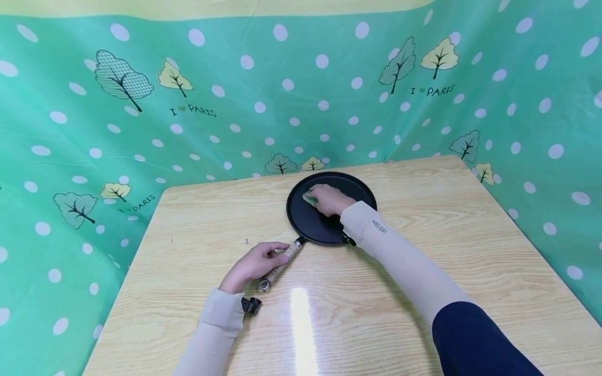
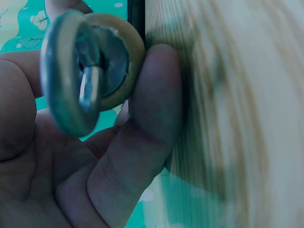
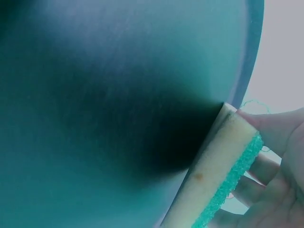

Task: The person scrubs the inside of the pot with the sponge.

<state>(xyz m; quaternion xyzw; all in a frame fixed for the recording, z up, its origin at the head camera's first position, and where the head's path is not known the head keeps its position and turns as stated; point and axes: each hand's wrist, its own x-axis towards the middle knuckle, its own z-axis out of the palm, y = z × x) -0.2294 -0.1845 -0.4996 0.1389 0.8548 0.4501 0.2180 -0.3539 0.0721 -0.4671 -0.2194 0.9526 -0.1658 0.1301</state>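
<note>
A round black flat pan (image 1: 308, 222) lies on the wooden table, its handle (image 1: 294, 249) slanting toward the lower left. My left hand (image 1: 256, 262) grips that handle between thumb and fingers. In the left wrist view, the metal hanging ring (image 2: 71, 76) at the handle's end stands close to the camera. Over the pan, my right hand (image 1: 331, 200) holds a sponge (image 1: 309, 198) against its inner surface, left of the middle. The right wrist view shows the sponge (image 3: 213, 173) with a pale foam layer against the pan and a rough green layer toward the palm.
The wooden table (image 1: 202, 219) extends around the pan, with a bright light reflection (image 1: 303, 329) in front. A green dotted curtain (image 1: 291, 104) with tree prints hangs behind the table and along both sides. The pan's far rim lies near the table's back edge.
</note>
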